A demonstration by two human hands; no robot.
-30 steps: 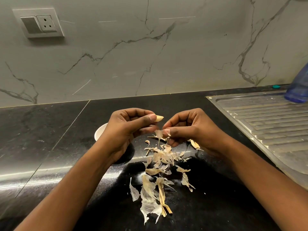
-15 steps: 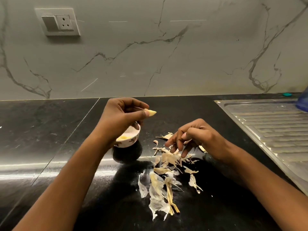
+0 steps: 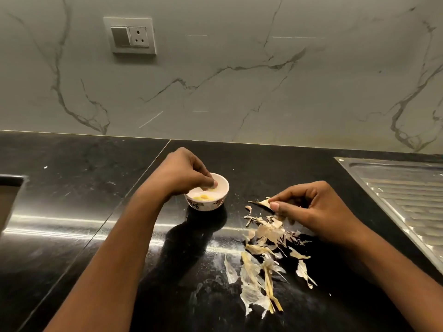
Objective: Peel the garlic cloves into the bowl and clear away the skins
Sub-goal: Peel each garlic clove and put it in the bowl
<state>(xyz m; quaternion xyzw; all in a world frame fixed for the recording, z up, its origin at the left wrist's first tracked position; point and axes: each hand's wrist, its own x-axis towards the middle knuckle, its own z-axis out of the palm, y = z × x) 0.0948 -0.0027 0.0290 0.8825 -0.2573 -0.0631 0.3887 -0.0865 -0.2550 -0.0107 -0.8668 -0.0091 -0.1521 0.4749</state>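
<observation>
Peeled garlic cloves (image 3: 203, 197) lie in the small white bowl (image 3: 222, 188) on the black tabletop (image 3: 96, 212). The left hand (image 3: 182, 171) dips bunched fingers (image 3: 203, 179) inside (whether gripping a clove, cannot tell); best to release low. The right hand (image 3: 311, 207) pinches a skin scrap (image 3: 262, 202) above the loose skins (image 3: 268, 232).

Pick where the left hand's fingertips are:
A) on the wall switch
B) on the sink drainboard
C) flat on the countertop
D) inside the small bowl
D: the left hand curls over the rim of the bowl and reaches inside, just above the peeled cloves.
</observation>
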